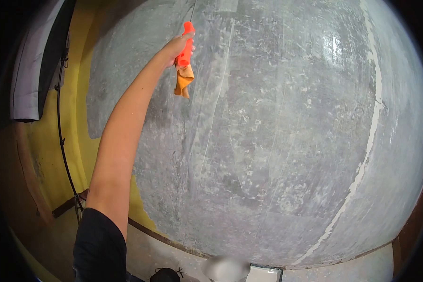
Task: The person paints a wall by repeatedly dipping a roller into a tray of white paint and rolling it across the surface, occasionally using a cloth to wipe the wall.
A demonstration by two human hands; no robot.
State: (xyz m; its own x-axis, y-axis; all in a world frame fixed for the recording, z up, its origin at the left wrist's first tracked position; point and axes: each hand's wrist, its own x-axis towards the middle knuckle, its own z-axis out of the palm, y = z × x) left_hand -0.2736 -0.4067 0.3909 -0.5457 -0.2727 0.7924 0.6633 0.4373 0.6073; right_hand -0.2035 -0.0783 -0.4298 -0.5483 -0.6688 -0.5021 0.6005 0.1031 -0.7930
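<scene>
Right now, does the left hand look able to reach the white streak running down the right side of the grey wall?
Probably not: the left hand grips an orange handle high up, far across from the white streak.

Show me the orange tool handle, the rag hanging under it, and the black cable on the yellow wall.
orange tool handle (186, 47), head view, mid-grip beside the fingers.
rag (184, 81), head view, middle of the hanging cloth.
black cable (61, 136), head view, mid-run on the wall.

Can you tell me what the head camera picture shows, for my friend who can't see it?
A person's left hand, arm stretched high, grips an orange handle with an orange cloth hanging beneath it, against a grey, patchy wall. Yellow paint shows at the wall's left edge.
</scene>
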